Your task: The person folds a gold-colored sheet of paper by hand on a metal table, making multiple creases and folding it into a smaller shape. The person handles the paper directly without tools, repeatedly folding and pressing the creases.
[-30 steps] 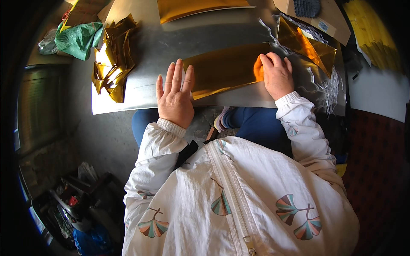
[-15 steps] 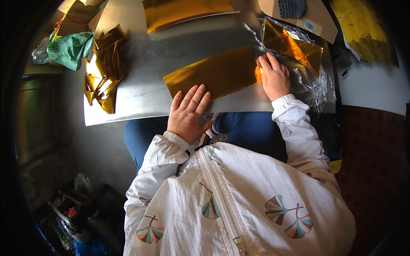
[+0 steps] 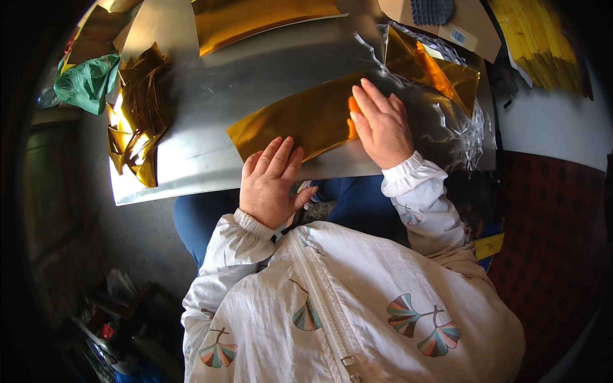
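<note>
A shiny gold foil paper sheet point(image 3: 300, 115) lies slantwise on the metal tabletop point(image 3: 211, 96) in front of me. My left hand point(image 3: 269, 188) rests on its near edge, fingers stretched out and thumb apart. Across the right end of the sheet my right hand point(image 3: 385, 131) lies flat with extended fingers, covering that end. Neither hand grips anything. To the right, a folded gold foil piece point(image 3: 431, 70) with pointed corners sits on white strands. A pile of folded gold foil pieces point(image 3: 137, 112) stands at the left. More gold foil paper point(image 3: 268, 22) lies at the far side.
White plastic strands point(image 3: 471, 137) trail over the table's right edge. At the far right are a cardboard box point(image 3: 476, 29) bearing a dark textured pad point(image 3: 432, 11), and a yellow bundle point(image 3: 536, 45). A green plastic bag point(image 3: 86, 86) is at the far left.
My right hand has slid leftward over the sheet's right end. My left hand stays on the near edge. The whole view has shifted slightly.
</note>
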Motion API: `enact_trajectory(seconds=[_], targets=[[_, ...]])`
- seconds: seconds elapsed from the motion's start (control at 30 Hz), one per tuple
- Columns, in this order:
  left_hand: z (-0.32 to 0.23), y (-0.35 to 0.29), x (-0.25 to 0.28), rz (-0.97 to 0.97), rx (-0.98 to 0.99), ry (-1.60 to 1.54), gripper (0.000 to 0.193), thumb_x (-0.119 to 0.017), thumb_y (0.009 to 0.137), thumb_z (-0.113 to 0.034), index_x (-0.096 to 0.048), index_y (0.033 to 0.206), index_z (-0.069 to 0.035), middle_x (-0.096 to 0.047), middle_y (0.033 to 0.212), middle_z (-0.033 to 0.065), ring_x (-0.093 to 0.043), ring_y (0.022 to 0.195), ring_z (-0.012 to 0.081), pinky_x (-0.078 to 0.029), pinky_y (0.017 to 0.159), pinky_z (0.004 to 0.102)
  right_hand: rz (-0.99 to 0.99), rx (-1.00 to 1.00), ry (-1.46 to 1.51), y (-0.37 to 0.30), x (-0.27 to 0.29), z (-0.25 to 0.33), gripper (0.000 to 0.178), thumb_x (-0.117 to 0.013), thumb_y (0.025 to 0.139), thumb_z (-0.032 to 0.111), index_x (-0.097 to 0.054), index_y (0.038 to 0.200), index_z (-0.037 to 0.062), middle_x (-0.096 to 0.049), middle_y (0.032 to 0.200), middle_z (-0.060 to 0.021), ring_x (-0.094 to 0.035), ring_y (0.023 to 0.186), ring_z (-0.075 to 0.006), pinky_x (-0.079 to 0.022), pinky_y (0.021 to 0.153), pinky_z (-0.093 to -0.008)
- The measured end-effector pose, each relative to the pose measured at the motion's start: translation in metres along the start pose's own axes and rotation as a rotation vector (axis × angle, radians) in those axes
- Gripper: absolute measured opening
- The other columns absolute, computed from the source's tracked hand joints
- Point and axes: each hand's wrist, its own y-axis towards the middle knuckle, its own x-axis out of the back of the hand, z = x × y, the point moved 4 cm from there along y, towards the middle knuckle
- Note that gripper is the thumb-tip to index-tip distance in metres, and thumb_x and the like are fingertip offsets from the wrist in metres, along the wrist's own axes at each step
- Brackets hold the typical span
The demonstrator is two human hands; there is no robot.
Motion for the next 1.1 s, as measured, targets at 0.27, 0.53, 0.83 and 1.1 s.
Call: enact_trajectory(seconds=[0.27, 0.53, 0.83, 1.1], targets=[[0.029, 0.014, 0.004, -0.105, -0.015, -0.045, 0.052, -0.065, 0.088, -0.033, -0.056, 0.134, -0.011, -0.052, 0.139, 0.0078, -0.049, 0.126, 0.0271, -0.040, 0.099, 0.0440, 0.110, -0.098, -0.073, -0.003, -0.030, -0.001, 0.055, -0.053, 0.095, 0.038, -0.047, 0.143, 0.0124, -0.037, 0.154, -0.0070, -0.056, 0.107, -0.0309, -0.026, 0.111, -0.0499], [0.047, 0.020, 0.003, 0.014, 0.198, 0.143, 0.078, -0.046, 0.091, -0.064, -0.042, 0.147, -0.010, -0.030, 0.157, 0.0140, -0.023, 0.147, 0.0333, -0.013, 0.118, 0.0517, 0.070, -0.163, 0.031, 0.000, -0.027, -0.004, 0.062, -0.059, 0.091, 0.038, -0.045, 0.142, 0.0059, -0.038, 0.151, -0.0168, -0.052, 0.121, -0.0347, -0.027, 0.111, -0.0533], [0.055, -0.002, 0.003, -0.020, 0.104, 0.213, 0.076, -0.043, 0.091, -0.066, -0.045, 0.145, -0.013, -0.036, 0.154, 0.0114, -0.031, 0.144, 0.0308, -0.017, 0.117, 0.0515, 0.116, -0.573, 0.497, 0.023, -0.017, -0.032, 0.040, -0.075, 0.079, 0.019, -0.063, 0.110, -0.0022, -0.067, 0.092, -0.0179, -0.066, 0.080, -0.0315, -0.054, 0.076, -0.0367], [0.061, -0.026, 0.005, -0.063, 0.098, 0.173, 0.077, -0.043, 0.092, -0.066, -0.041, 0.148, -0.012, -0.036, 0.154, 0.0131, -0.030, 0.144, 0.0314, -0.016, 0.118, 0.0510, 0.298, -0.826, 1.141, 0.002, -0.013, -0.017, 0.014, -0.069, 0.091, 0.014, -0.066, 0.093, -0.0001, -0.063, 0.079, 0.0016, -0.054, 0.070, -0.0045, -0.041, 0.064, -0.0187]])
